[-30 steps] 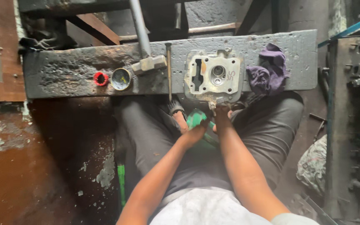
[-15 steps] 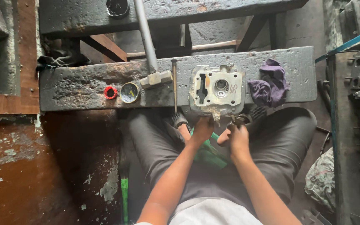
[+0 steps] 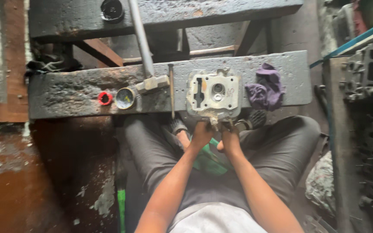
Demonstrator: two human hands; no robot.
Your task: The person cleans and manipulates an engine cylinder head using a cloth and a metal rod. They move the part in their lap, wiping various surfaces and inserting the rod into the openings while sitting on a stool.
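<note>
A pale metal engine cylinder head (image 3: 213,92) rests on a dirty grey wooden beam (image 3: 65,95) in front of me. My left hand (image 3: 201,134) and my right hand (image 3: 229,137) are side by side at the head's near lower edge, fingers curled against its underside. Whether they grip a small part there is hidden. A green object (image 3: 210,159) lies in my lap under both wrists. My legs in grey trousers (image 3: 152,151) spread below the beam.
On the beam lie a purple rag (image 3: 266,88), a hammer with a long metal handle (image 3: 145,56), a thin rod (image 3: 172,90), a round metal cap (image 3: 125,98) and a red ring (image 3: 105,98). Dark engine castings (image 3: 368,108) stand at the right.
The view has tilted, so the beam sits lower in frame. Both hands have moved up from my lap to the near edge of the cylinder head.
</note>
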